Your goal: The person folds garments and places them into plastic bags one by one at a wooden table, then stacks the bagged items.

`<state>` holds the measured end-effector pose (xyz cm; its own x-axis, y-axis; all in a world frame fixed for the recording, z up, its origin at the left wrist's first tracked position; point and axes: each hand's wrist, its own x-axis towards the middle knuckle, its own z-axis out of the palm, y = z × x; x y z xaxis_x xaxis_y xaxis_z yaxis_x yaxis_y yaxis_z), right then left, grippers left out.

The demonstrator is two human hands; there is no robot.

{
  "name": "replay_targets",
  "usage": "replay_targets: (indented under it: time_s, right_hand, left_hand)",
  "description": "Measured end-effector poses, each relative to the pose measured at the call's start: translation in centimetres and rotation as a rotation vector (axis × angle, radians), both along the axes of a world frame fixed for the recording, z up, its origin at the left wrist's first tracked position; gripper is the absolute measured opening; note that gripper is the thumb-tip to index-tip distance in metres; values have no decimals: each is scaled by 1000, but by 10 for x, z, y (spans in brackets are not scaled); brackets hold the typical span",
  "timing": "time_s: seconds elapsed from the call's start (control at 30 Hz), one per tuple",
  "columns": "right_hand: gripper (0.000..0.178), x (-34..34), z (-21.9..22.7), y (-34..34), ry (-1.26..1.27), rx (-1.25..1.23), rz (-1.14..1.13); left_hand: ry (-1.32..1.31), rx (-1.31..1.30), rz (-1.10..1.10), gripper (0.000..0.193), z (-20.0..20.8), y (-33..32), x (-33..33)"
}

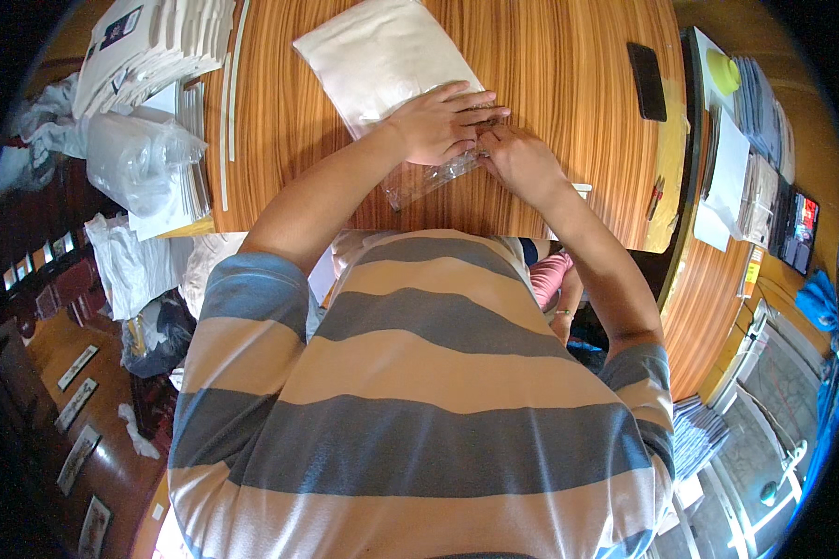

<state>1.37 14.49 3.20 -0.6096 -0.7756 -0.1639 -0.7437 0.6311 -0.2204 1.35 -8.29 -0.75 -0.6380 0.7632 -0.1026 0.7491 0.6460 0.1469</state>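
Observation:
A folded cream cloth piece [378, 56] lies tilted on the wood-grain table, inside what looks like a clear plastic bag [431, 183]. The bag's crinkled end sticks out toward me past the cloth. My left hand [436, 126] rests flat on the near part of the cloth, fingers spread. Beside its fingertips, my right hand [524, 166] has its fingers pinched together on the bag's right corner. The exact grip of the right fingertips is partly hidden.
Stacked pale packets [158, 47] and a pile of clear plastic bags [144, 158] stand at the table's left. A black phone [646, 82] and small snips [655, 197] lie on the right. Another person's arm [570, 296] shows below the table edge.

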Motion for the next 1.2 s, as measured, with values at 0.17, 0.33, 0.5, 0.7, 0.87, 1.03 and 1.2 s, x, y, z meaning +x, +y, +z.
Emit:
replay_targets:
  time_s: [0.17,0.33,0.5,0.7,0.87,1.03,1.2]
  right_hand:
    - [20,0,-2,12,236,-32,218]
    - [20,10,19,34,324,-17,545]
    - [19,12,22,26,284,-139,469]
    - [17,18,5,-8,154,-239,179]
    - [18,17,0,-1,156,-116,251]
    - [17,28,13,21,202,-87,489]
    - [17,29,11,-3,134,-346,325]
  left_hand:
    - [53,55,1,45,-4,0,3]
    - [41,77,14,51,-12,1,1]
    - [37,37,19,54,-10,1,1]
    - [14,62,5,60,-3,-3,-1]
    - [38,13,6,60,-1,-2,-1]
    - [53,60,6,58,-9,-1,1]
    - [26,56,-8,61,-8,-3,-1]
